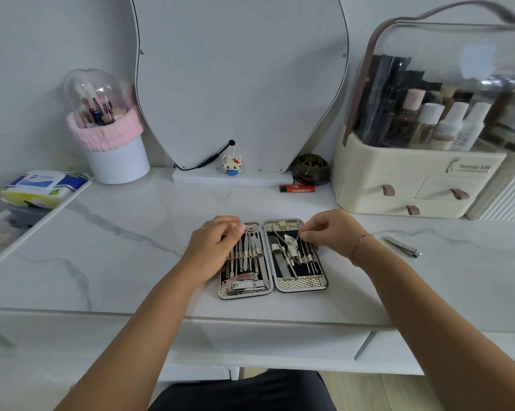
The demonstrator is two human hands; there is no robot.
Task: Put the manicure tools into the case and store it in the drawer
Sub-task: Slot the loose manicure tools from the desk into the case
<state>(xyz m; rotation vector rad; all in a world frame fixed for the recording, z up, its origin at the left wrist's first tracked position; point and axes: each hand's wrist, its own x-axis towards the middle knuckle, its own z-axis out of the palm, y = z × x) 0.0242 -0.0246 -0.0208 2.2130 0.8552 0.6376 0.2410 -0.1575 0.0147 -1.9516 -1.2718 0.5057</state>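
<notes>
Manicure case (272,287) lies open and flat on the marble-pattern tabletop (131,247), at the centre of the frame near the front edge. Both halves face up. Metal tools are held under elastic bands in each half, and a large nail clipper (241,281) sits at the bottom of the left half.

Left hand (213,247) rests on the upper left part of the left half. Its fingers are bent, with the tips down on the tool row. It cannot be told whether they grip a tool or only press on it.

Right hand (331,232) is over the upper right corner of the right half. Thumb and forefinger are drawn together and pinch the upper end of a thin metal tool (307,247) in the right-hand row. The other fingers are curled. A thin red cord circles this wrist.

One loose nail clipper (403,247) lies on the tabletop to the right of the case, well apart from it.

Other items along the back of the frame:
- mirror (241,84), upper centre, on a white base
- brush holder (114,137) with clear dome, upper left
- pack of wet wipes (42,185), far left
- small block figure (231,164) on the mirror base
- red lighter (297,188)
- dark round burner (311,169)
- cream cosmetic organiser (413,170), right, all three small drawers closed
</notes>
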